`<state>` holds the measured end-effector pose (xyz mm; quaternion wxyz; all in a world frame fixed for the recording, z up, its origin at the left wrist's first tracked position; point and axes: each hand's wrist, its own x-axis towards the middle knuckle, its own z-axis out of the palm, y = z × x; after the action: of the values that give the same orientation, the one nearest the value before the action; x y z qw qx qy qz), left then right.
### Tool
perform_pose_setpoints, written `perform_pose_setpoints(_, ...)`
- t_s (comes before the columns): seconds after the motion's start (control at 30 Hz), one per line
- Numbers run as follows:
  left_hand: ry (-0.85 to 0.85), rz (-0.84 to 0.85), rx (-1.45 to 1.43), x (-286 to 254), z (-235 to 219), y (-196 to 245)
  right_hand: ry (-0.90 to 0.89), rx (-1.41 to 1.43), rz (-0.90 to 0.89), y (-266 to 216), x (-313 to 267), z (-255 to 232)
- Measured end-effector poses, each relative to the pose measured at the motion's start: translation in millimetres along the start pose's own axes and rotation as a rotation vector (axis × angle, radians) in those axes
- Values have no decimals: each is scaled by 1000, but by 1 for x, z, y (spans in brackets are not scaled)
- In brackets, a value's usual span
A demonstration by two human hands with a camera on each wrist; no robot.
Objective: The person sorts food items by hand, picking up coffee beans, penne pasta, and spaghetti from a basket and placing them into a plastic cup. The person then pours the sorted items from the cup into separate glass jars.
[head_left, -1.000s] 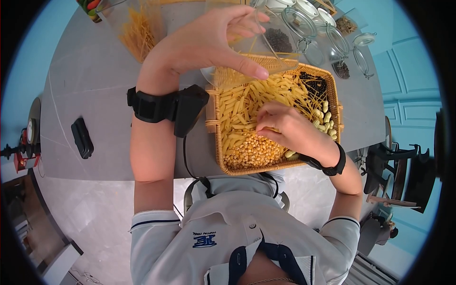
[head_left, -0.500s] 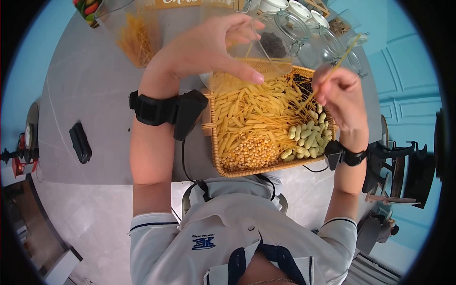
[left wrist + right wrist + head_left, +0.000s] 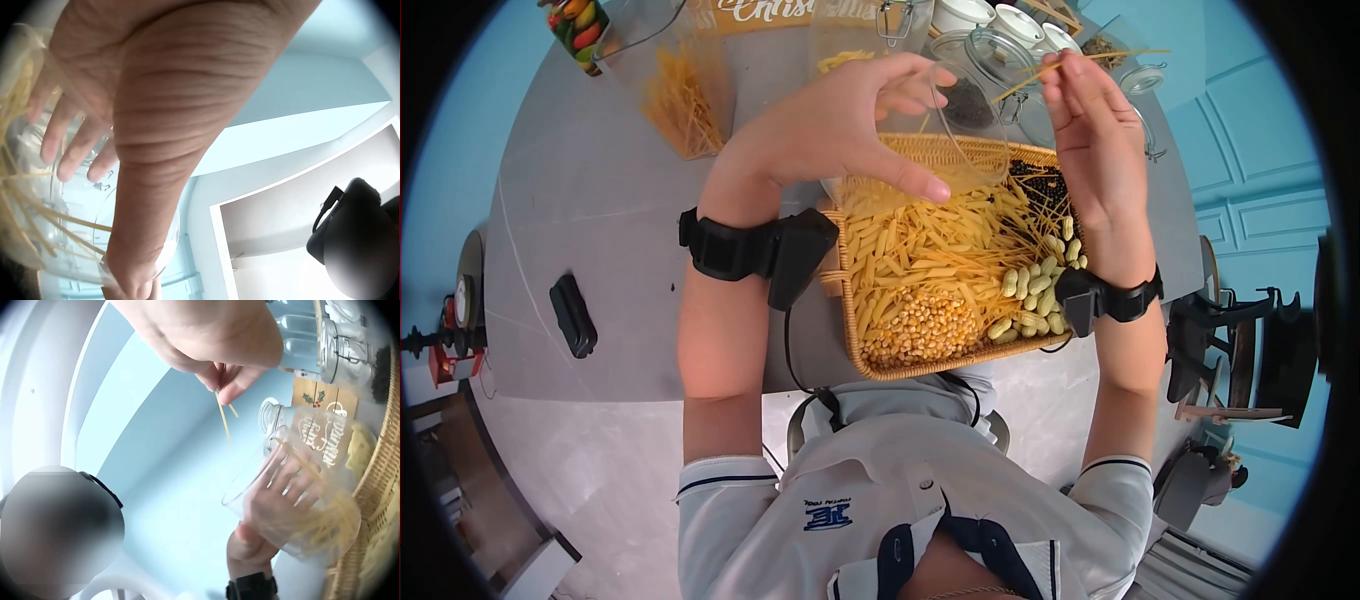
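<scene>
My left hand (image 3: 830, 130) holds a tilted clear container (image 3: 340, 519) above the back of a wicker basket (image 3: 850, 330), its thumb and fingers spread around the wall. Several thin pasta strands lie inside, seen in both wrist views. Between thumb and fingertips, my right hand (image 3: 1105, 150) pinches a few spaghetti strands (image 3: 223, 419), raised beside the container's mouth. In the basket lie penne (image 3: 910, 240), corn kernels (image 3: 925, 325), peanuts (image 3: 1035, 290) and black beans (image 3: 1040, 190), with loose spaghetti across the middle and right.
Behind the basket stand glass clip-top jars (image 3: 1000, 55), white bowls (image 3: 963, 14) and a wooden sign (image 3: 780, 12). A clear container of pasta strands (image 3: 685, 100) is at the back left. On the left of the table lies a black case (image 3: 573, 315).
My right hand has risen from the basket's contents to the container's mouth, bringing spaghetti strands up with it. My left hand keeps its hold on the clear container.
</scene>
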<state>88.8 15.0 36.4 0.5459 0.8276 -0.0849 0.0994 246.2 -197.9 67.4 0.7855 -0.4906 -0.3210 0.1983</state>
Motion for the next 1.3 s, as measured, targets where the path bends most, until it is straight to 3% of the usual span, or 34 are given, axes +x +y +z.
perform_pose_setpoints(0.1, -10, -3, -51, 1, 2, -3, -24, -257, -54, -1, -9, 20)
perform_pose_setpoints(0.2, -14, -17, -51, 0, 0, 2, -166, -611, -30, -9, -15, 27)
perform_pose_setpoints(0.3, -3, 15, -90, 0, 1, -3, -280, -929, -147, -6, -18, 27)
perform_pose_setpoints(0.4, -2, 40, -133, 0, 1, -5, -322, -1080, -200, -14, -21, 32)
perform_pose_setpoints(0.5, -4, 43, -137, 0, 0, -3, -119, -837, -69, -17, -26, 18)
perform_pose_setpoints(0.6, -2, 51, -155, -1, -2, -4, -277, -888, 212, -6, -44, -20)
perform_pose_setpoints(0.67, 0, 50, -138, -1, -3, -3, -567, -1272, 307, -2, -63, -25)
perform_pose_setpoints(0.77, -3, 35, -110, -1, -2, -1, -595, -1300, 302, 10, -84, -22)
perform_pose_setpoints(0.87, -18, 40, -96, 0, -1, -2, -670, -1336, 139, 24, -93, -23)
perform_pose_setpoints(0.9, -23, 48, -94, 1, -1, -2, -695, -1319, 206, 26, -92, -23)
perform_pose_setpoints(1.0, -19, 36, -79, 0, 0, 0, -689, -1324, 122, 31, -96, -26)
perform_pose_setpoints(1.2, -4, 29, -93, 0, -1, -3, -708, -1324, 223, 28, -91, -26)
perform_pose_setpoints(1.3, -15, 4, -77, -1, -2, 1, -748, -1366, 179, 30, -93, -29)
